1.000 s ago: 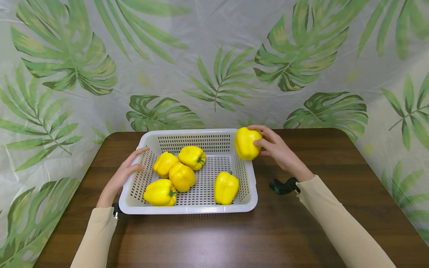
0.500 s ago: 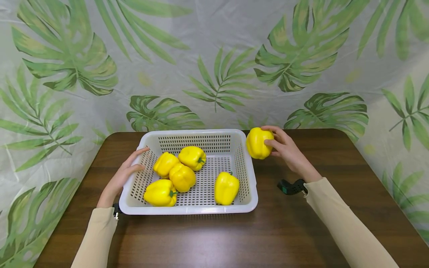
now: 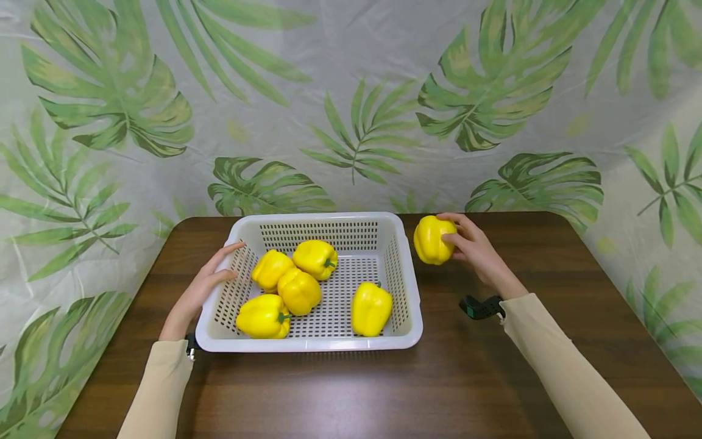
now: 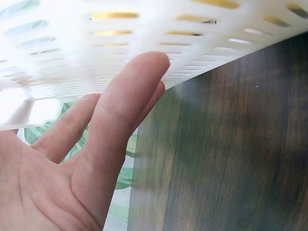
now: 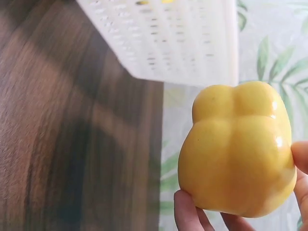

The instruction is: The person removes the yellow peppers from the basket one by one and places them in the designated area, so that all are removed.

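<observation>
In the head view my right hand (image 3: 476,253) grips a yellow bell pepper (image 3: 433,239) just beyond the right rim of a white perforated plastic basket (image 3: 309,344). In the right wrist view, thumb and fingers hold that bell pepper (image 5: 236,154) with its lobed end facing the camera; its stem is hidden. My left hand (image 3: 204,281) rests at the basket's left rim, fingers extended. The left wrist view has the thumb (image 4: 122,103) straight beside the slotted wall (image 4: 192,43). Inside the basket, several yellow bell peppers (image 3: 298,291) cluster at left, and a single bell pepper (image 3: 372,309) lies at right.
The basket stands on a dark brown wooden table (image 3: 340,396). Behind it hangs a pale cloth (image 3: 373,110) printed with green leaves. A black strapped device (image 3: 481,307) is on the right wrist.
My right hand has carried its bell pepper rightward from over the basket's right rim to outside it, and then slightly lower. The left hand and the basket stay where they were.
</observation>
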Action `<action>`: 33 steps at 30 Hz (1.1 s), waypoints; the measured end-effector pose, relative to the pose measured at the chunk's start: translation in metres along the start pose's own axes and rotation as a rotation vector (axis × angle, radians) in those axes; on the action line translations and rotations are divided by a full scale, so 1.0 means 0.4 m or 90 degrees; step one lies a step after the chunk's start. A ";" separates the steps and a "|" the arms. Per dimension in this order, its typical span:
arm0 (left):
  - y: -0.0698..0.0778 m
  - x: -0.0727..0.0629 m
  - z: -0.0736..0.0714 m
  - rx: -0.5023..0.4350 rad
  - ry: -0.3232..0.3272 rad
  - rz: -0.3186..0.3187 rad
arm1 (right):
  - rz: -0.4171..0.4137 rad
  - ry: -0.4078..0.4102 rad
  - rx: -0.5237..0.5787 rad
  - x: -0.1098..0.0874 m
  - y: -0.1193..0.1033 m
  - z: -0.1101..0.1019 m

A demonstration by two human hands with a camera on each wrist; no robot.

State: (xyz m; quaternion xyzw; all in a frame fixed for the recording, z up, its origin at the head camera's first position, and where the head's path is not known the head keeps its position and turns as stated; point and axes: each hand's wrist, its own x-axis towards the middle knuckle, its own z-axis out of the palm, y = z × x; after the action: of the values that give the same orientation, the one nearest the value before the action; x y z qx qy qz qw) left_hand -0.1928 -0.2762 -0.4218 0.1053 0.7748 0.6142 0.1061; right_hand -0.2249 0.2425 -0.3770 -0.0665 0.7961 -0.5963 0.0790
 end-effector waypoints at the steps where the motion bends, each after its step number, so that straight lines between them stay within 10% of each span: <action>1: 0.000 0.000 0.000 0.000 0.000 0.001 | 0.001 0.001 -0.003 0.001 0.005 -0.002; 33: 0.000 0.001 -0.001 0.005 0.002 0.009 | 0.042 0.006 -0.086 0.034 0.119 0.009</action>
State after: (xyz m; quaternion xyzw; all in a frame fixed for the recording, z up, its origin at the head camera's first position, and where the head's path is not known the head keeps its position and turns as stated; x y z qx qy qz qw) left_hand -0.1933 -0.2762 -0.4217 0.1100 0.7765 0.6122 0.1003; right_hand -0.2380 0.2498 -0.4244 -0.0424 0.8367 -0.5385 0.0905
